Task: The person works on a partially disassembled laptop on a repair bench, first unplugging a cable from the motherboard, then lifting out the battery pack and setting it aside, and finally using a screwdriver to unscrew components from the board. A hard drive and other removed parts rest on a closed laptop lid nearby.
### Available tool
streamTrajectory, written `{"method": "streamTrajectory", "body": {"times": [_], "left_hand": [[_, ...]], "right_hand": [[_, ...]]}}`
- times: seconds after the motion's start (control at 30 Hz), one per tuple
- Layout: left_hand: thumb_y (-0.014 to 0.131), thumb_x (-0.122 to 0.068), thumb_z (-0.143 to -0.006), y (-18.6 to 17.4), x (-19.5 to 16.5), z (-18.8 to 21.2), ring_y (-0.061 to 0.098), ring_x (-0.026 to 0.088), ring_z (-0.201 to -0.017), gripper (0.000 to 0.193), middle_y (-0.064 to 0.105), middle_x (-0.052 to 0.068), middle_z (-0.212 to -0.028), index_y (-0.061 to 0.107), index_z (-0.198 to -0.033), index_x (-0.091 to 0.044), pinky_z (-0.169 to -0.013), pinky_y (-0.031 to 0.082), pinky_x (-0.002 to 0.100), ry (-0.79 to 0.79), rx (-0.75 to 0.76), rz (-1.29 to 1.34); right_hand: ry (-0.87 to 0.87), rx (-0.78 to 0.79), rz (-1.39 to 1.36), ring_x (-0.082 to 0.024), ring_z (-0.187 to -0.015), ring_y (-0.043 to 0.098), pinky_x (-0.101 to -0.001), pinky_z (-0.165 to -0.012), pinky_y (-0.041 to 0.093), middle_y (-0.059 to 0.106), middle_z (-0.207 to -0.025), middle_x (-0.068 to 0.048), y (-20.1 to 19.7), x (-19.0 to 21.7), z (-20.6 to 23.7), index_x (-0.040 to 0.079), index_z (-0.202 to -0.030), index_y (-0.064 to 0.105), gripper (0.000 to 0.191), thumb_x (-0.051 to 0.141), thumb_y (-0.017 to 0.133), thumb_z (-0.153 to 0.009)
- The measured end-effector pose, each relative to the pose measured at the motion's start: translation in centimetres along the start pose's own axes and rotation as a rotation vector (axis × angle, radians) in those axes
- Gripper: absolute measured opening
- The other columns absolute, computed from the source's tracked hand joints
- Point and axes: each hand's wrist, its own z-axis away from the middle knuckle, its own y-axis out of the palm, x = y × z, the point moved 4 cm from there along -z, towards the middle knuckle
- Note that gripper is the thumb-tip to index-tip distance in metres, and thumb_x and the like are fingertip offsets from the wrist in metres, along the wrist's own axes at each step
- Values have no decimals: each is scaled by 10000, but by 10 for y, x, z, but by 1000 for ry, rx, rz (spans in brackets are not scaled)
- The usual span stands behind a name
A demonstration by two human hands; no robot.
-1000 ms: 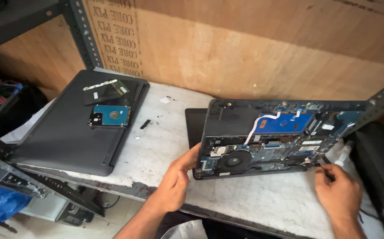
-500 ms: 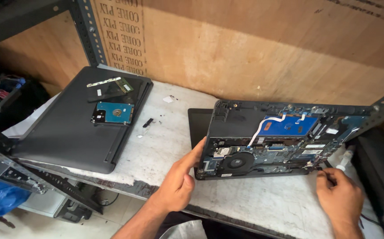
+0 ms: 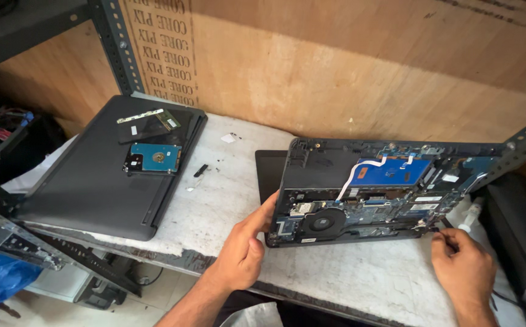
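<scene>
Head view: the opened laptop base (image 3: pixel 372 191) lies near the bench's (image 3: pixel 214 206) front-right edge. The left hand (image 3: pixel 242 251) grips its left edge, thumb and fingers clamping it. The right hand (image 3: pixel 463 266) pinches a small tool at its right corner.

Printed brown board (image 3: pixel 348 66) (behind bench)
</scene>
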Motion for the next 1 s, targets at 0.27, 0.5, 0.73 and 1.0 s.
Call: {"method": "streamTrajectory", "body": {"times": [0.27,0.5,0.73,1.0], "left_hand": [[279,-672,-1044,-4,19,5,712,202,-891,881,734,135,-981,598,-1366,83,-816,590,323,-85,-195,-55],[328,-448,-1074,-8,38,10,645,137,-718,616,705,72,-830,703,-1096,40,-672,552,284,-313,-320,-51],[335,-441,-1074,1,42,7,629,130,-706,603,690,59,-809,710,-1055,31,-675,549,283,-339,-290,-66],[326,-431,-1083,9,45,5,631,143,-715,602,690,65,-805,710,-1031,30,-685,546,289,-343,-261,-70]], "right_hand": [[48,25,50,-245,-745,734,-368,-721,565,751,-845,-84,-1,-5,1,98,-982,750,181,277,725,-977],[70,19,42,-241,-757,737,-378,-731,563,753,-838,-78,-6,-1,1,104,-981,753,191,293,726,-969],[37,-10,13,-245,-761,738,-378,-738,565,751,-857,-77,-10,-3,-1,102,-983,749,201,300,713,-970],[100,23,38,-306,-784,725,-406,-721,556,736,-787,-108,-13,-7,-5,96,-1030,756,276,368,715,-1008]]}}
